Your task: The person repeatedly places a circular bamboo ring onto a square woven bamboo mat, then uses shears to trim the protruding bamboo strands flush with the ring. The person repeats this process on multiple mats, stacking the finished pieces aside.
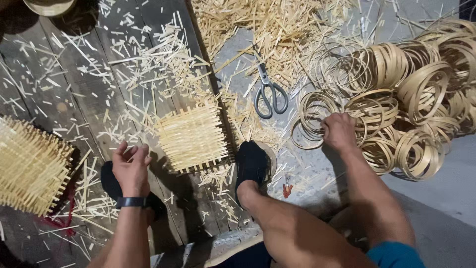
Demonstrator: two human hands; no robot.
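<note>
Head view. The right hand (339, 131) closes its fingers on thin bamboo rings (317, 119) at the near edge of the heap of bamboo hoops (416, 99), just right of the scissors (270, 94), whose long axis runs up-down, blades pointing away. The left hand (131, 167) hovers half-open, holding nothing, just left of the flat woven bamboo square (192, 138).

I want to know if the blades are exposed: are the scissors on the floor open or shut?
Shut. The scissors lie flat among the bamboo scraps, blades together in one narrow point, the two handle loops side by side.
</note>
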